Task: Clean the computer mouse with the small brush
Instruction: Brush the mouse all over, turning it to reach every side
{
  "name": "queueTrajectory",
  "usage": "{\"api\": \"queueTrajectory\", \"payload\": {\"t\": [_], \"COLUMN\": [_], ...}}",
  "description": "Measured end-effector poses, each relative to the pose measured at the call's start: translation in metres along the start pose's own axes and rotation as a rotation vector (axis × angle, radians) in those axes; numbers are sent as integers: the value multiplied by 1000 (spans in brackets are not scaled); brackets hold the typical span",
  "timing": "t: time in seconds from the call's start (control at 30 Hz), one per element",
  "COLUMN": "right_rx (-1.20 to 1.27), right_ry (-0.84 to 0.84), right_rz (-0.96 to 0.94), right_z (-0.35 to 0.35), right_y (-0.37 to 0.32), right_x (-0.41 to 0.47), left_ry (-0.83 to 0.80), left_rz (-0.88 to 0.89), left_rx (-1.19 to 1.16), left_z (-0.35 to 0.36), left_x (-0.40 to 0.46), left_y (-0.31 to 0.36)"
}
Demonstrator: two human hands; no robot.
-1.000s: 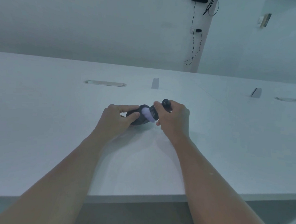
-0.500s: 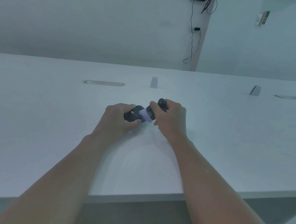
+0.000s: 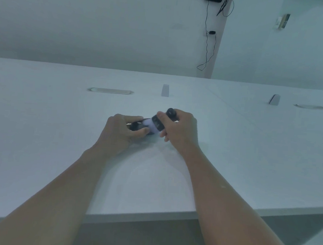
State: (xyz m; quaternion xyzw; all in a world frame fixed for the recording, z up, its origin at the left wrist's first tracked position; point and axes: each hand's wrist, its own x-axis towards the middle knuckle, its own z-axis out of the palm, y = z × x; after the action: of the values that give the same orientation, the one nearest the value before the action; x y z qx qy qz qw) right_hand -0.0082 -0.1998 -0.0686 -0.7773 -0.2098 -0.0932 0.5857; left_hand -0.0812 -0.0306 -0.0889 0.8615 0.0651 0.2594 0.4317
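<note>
A dark computer mouse (image 3: 136,126) lies on the white table (image 3: 42,134) in the middle of the head view. My left hand (image 3: 122,133) grips it, fingers curled over its far side and thumb on the near side, so most of it is hidden. My right hand (image 3: 179,131) holds a small brush (image 3: 157,123) with a dark handle and pale bristles. The bristles touch the right end of the mouse. The handle's round end sticks up above my right fingers.
Two flat cable grommets (image 3: 110,90) (image 3: 311,107) and two small grey upright blocks (image 3: 165,90) (image 3: 274,99) sit farther back on the table. The table's front edge (image 3: 151,215) runs below my forearms. A black cable (image 3: 206,49) hangs on the wall behind.
The brush has swept slightly left across the mouse, and my left hand has turned the mouse so its underside shows more. Both hands stay in about the same place.
</note>
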Motion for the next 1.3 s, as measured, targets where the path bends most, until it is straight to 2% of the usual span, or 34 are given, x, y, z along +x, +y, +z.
{"api": "queueTrajectory", "payload": {"t": [0.1, 0.23, 0.3, 0.4, 0.47, 0.6, 0.67, 0.77, 0.87, 1.0, 1.1, 1.23, 1.3], "right_rx": [-43, 107, 134, 304, 450, 736, 665, 462, 625, 349, 519, 360, 463], "right_ry": [158, 104, 163, 192, 133, -90, -90, 13, -67, -5, -75, -31, -91], "right_rz": [68, 81, 122, 192, 222, 262, 261, 248, 249, 223, 240, 229, 260], "right_z": [-5, -9, -11, -15, -19, -26, -26, -26, -27, -25, -26, -25, -26], "right_y": [7, 3, 6, 9, 8, 0, 4, 9, 7, 11, 8, 9, 8], "right_x": [9, 8, 12, 18, 18, 16, 17, 18, 19, 19, 19, 19, 19], "left_ry": [18, 64, 36, -51, -71, -77, -105, -136, -145, -162, -150, -164, -161], "left_rz": [-58, -115, -126, -139, -158, -201, -207, -215, -210, -220, -219, -210, -210], "left_rx": [-30, -163, -229, -388, -516, -743, -781, -735, -723, -679, -698, -663, -667], "left_z": [-1, -5, -7, -10, -10, -12, -11, -10, -11, -9, -10, -10, -10], "left_x": [1, 2, 2, 1, 1, 5, 4, 3, 4, 3, 3, 2, 2], "left_y": [1, 2, 1, 0, -2, -3, -3, -2, -4, -4, -4, -3, -3]}}
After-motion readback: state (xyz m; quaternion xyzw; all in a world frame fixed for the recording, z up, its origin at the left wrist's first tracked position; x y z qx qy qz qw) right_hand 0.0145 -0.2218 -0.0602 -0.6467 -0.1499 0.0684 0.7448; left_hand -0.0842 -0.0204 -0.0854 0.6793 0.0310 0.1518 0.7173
